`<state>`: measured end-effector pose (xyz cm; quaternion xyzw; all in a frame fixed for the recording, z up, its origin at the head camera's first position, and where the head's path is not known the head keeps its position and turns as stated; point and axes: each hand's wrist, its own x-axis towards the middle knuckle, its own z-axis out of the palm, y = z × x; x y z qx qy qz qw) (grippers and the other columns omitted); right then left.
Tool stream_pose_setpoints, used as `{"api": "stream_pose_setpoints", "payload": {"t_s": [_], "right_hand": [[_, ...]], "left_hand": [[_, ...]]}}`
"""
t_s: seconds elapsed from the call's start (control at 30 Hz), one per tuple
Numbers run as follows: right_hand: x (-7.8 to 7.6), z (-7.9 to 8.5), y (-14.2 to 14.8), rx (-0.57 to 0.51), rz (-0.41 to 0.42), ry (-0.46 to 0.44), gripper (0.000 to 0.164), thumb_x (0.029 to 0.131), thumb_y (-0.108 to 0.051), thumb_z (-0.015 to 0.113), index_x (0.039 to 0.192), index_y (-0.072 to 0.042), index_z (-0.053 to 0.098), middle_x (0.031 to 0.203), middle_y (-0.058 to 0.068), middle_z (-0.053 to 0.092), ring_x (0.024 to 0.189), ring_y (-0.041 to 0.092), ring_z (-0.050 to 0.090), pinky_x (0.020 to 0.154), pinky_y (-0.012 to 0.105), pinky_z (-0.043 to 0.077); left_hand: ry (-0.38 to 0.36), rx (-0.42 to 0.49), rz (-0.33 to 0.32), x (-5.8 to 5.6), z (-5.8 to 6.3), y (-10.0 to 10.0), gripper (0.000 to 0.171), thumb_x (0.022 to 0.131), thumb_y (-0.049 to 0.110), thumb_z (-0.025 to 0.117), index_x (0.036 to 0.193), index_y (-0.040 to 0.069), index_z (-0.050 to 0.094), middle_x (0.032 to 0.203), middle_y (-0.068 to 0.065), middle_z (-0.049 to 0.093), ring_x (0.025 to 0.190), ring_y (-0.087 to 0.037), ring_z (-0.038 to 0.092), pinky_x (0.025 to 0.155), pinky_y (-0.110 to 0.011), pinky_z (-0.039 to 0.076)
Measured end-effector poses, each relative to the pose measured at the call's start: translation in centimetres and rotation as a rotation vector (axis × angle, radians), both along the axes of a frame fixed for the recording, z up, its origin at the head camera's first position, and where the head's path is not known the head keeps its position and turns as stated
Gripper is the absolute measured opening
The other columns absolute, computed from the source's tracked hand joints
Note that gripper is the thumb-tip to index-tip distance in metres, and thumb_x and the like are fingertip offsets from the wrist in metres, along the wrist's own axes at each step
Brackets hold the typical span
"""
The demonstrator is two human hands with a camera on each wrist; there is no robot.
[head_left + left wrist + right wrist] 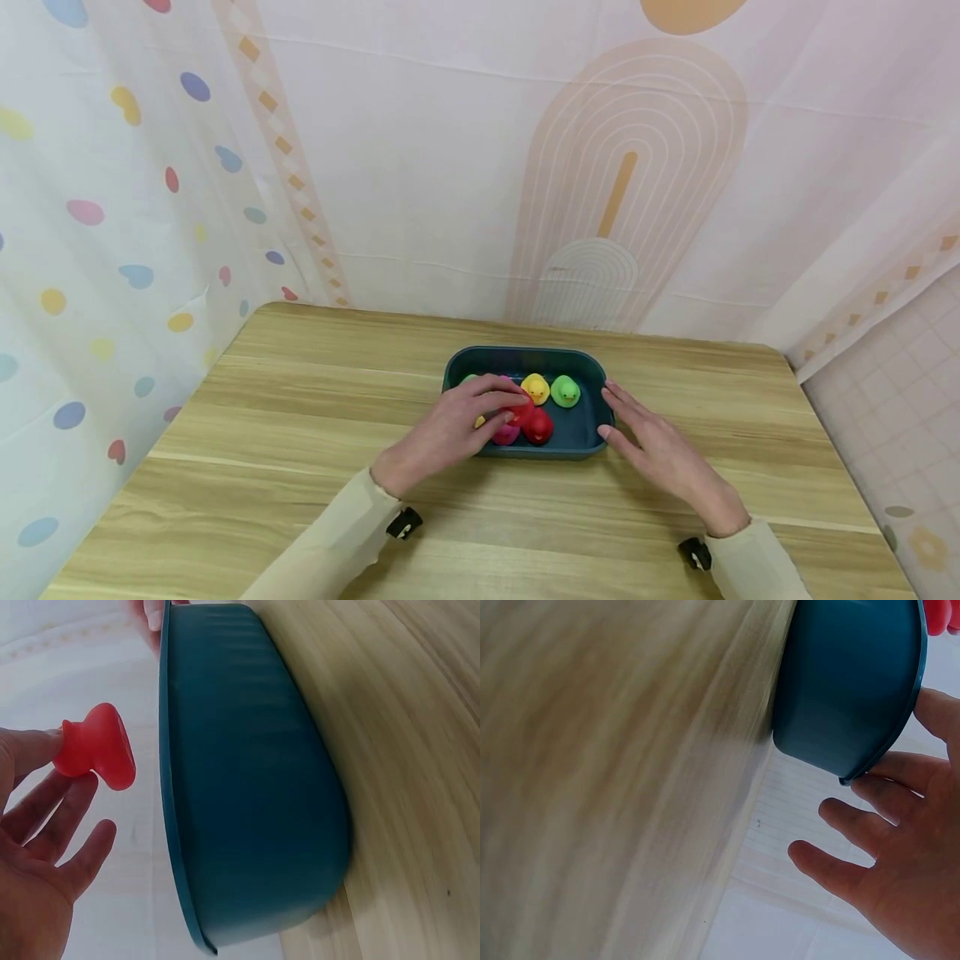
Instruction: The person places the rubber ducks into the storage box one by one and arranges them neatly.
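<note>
My left hand (pixel 450 429) is over the left half of a dark teal basin (pixel 579 429), pinching a red rubber duck (pixel 96 746) between thumb and fingertips, above the rim in the left wrist view. Below and beside it in the basin are another red duck (pixel 538 427), a pink duck (pixel 507 436), a yellow duck (pixel 536 388) and a green duck (pixel 566 391). More ducks are partly hidden by that hand. My right hand (pixel 663 450) touches the basin's right end near the rim, its fingers spread and fairly straight in the right wrist view.
The basin stands on a wood-grain table (pixel 322 408), towards its back edge. Behind the table hangs a pale patterned curtain (pixel 420 167), with a dotted curtain (pixel 150 225) on the left side. Both forearms wear light sleeves with dark wrist bands.
</note>
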<state>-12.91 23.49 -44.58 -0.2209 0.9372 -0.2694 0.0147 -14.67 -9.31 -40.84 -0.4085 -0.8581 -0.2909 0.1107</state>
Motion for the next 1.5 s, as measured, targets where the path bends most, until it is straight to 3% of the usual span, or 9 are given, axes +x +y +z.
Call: {"api": "stream_pose_setpoints", "payload": {"t_s": [0.6, 0.93, 1.17, 1.5], "right_hand": [[0.0, -0.1, 0.0, 0.009, -0.001, 0.000, 0.065, 0.110, -0.040, 0.049, 0.158, 0.002, 0.036, 0.167, 0.017, 0.029, 0.149, 0.041, 0.035, 0.116, 0.063, 0.034], [0.0, 0.0, 0.1, 0.002, 0.004, -0.005, 0.065, 0.110, -0.041, 0.049, 0.159, 0.001, 0.036, 0.167, 0.016, 0.029, 0.149, 0.041, 0.035, 0.116, 0.063, 0.034], [0.0, 0.0, 0.1, 0.001, -0.001, -0.012, 0.066, 0.110, -0.041, 0.048, 0.159, 0.000, 0.035, 0.167, 0.016, 0.028, 0.149, 0.041, 0.034, 0.116, 0.064, 0.034], [0.0, -0.1, 0.2, -0.001, 0.011, 0.000, 0.065, 0.110, -0.040, 0.050, 0.159, 0.002, 0.035, 0.168, 0.017, 0.028, 0.148, 0.041, 0.037, 0.115, 0.062, 0.036]], "left_hand": [[-0.088, -0.092, -0.054, -1.0, -1.2, 2.9, 0.026, 0.101, 0.017, 0.069, 0.126, 0.014, 0.075, 0.132, -0.004, 0.066, 0.122, -0.020, 0.059, 0.105, -0.036, 0.051], [-0.130, -0.110, -0.093, -1.6, -1.5, 4.8, 0.026, 0.101, 0.016, 0.069, 0.126, 0.012, 0.074, 0.130, -0.003, 0.067, 0.118, -0.017, 0.062, 0.102, -0.027, 0.052], [-0.180, -0.129, -0.079, -1.8, -1.6, 6.0, 0.026, 0.102, 0.018, 0.068, 0.126, 0.013, 0.075, 0.130, -0.004, 0.067, 0.118, -0.017, 0.062, 0.102, -0.024, 0.051], [-0.189, -0.173, -0.073, -2.3, -2.2, 7.2, 0.027, 0.102, 0.022, 0.069, 0.127, 0.014, 0.074, 0.126, -0.001, 0.070, 0.112, -0.013, 0.064, 0.100, -0.022, 0.051]]}}
